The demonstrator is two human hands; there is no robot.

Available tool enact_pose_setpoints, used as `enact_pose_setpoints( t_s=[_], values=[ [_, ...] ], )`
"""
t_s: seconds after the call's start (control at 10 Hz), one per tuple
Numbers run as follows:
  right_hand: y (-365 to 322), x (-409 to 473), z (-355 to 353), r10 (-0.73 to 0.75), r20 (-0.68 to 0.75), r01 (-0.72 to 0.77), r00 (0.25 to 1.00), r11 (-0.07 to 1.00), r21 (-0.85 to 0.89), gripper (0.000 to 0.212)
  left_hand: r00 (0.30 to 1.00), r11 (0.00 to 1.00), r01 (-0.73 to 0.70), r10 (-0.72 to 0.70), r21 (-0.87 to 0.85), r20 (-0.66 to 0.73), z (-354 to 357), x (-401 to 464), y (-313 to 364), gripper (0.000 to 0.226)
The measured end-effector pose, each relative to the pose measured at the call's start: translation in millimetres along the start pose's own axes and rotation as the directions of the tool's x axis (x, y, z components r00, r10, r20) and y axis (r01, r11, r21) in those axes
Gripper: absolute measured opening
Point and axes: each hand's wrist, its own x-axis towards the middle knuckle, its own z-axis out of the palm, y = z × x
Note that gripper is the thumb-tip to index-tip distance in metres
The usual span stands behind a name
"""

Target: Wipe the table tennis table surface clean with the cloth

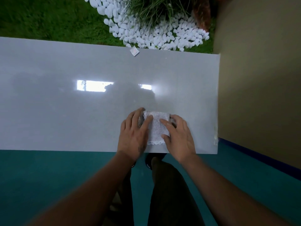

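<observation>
Your left hand (pixel 135 136) and right hand (pixel 177 139) lie flat, fingers spread and unclenched, pressing the white cloth (pixel 157 126) onto the grey worktop (pixel 65 111) close to its near edge. The right edge is near; wide bare surface runs left. A small packet (pixel 134 51) sits at the far edge.

A white, textured cloth (pixel 157 126), folded into a small rectangle with a scalloped near edge, lies flat under my hands on the glossy pale grey table tennis table (pixel 65 111), close to its near edge and towards its right end.
</observation>
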Motion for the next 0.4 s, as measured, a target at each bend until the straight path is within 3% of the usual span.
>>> enact_pose_setpoints(
  t_s=[0.1, 0.2, 0.3, 0.4],
  values=[
    [0.7, 0.3, -5.2, -0.017, 0.048, 0.018, 0.999, 0.999, -0.028, 0.062, 0.994, 0.995, -0.066, 0.060, 0.071, 0.086, -4.4, 1.7, -1.8, 0.069],
    [-3.2, 1.9, -19.0, -0.006, 0.070, 0.002, 0.998, 0.998, 0.057, 0.056, 0.980, 0.985, -0.119, 0.096, 0.128, 0.173, -10.1, 3.4, -0.1, 0.078],
    [-9.9, 5.5, -42.5, 0.050, -0.025, -0.042, 0.998, 0.967, 0.252, 0.052, 0.970, 0.971, -0.162, 0.124, 0.175, 0.208, -8.6, 5.1, -0.9, 0.080],
    [-30.3, 13.3, -87.0, 0.180, -0.232, -0.034, 0.956, 0.851, 0.524, 0.041, 0.968, 0.966, -0.160, 0.114, 0.203, 0.222, -8.4, 6.3, 2.3, 0.078]
  ],
)
